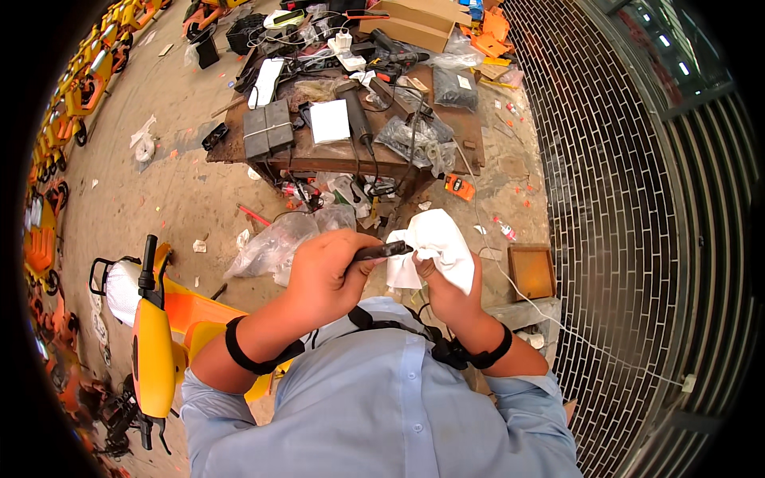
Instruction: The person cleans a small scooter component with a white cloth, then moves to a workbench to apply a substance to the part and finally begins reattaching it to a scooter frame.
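Observation:
In front of my chest, my left hand (328,267) is closed around a short dark bar-like piece (384,251); its exact kind is hard to tell. Its tip points right and reaches the edge of a white cloth or paper wipe (443,243). My right hand (451,293) is closed on that wipe, which drapes over the fingers and hides most of them. The tip and my right thumb are close together; whether they touch cannot be made out.
Ahead stands a cluttered wooden table (319,163) with tools, cables, bags and a cardboard box (418,24). A yellow scooter (155,350) is at my left, with a clear plastic bag (279,243) on the floor nearby. A brick-patterned wall (598,199) runs along the right.

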`<state>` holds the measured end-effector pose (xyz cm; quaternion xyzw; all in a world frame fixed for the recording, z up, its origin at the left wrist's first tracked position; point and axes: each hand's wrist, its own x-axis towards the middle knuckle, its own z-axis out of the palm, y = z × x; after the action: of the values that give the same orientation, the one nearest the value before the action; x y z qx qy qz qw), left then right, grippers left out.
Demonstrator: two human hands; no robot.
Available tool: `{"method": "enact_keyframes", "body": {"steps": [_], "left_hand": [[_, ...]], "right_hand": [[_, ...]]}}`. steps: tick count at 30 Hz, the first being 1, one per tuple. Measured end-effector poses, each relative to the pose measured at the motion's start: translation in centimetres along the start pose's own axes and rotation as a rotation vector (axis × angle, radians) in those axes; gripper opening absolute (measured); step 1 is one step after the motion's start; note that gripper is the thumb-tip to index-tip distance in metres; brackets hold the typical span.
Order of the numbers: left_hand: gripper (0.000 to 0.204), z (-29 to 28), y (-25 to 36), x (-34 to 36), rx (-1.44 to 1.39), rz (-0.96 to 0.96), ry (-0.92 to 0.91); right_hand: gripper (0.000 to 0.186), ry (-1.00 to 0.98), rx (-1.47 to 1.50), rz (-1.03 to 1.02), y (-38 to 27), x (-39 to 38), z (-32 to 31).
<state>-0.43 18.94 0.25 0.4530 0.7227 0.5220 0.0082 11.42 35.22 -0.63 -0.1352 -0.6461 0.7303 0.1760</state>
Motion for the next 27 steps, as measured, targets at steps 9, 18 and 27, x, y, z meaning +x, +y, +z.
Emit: {"method": "enact_keyframes", "body": {"steps": [9, 18, 27], "left_hand": [[0.028, 0.5, -3.2, 0.3, 0.413, 0.545, -0.058], [0.016, 1.8, -0.8, 1.1, -0.660, -0.696, -0.128], [0.023, 1.6, -1.5, 1.8, 0.248, 0.377, 0.031]], "right_hand": [[0.023, -0.034, 0.376, 0.594, 0.4, 1.9, -1.8], [0.026, -0.024, -0.281, -0.235, 1.4, 1.1, -2.3], [0.037, 0.070, 0.365, 0.289, 0.2, 1.2, -1.0]]}}
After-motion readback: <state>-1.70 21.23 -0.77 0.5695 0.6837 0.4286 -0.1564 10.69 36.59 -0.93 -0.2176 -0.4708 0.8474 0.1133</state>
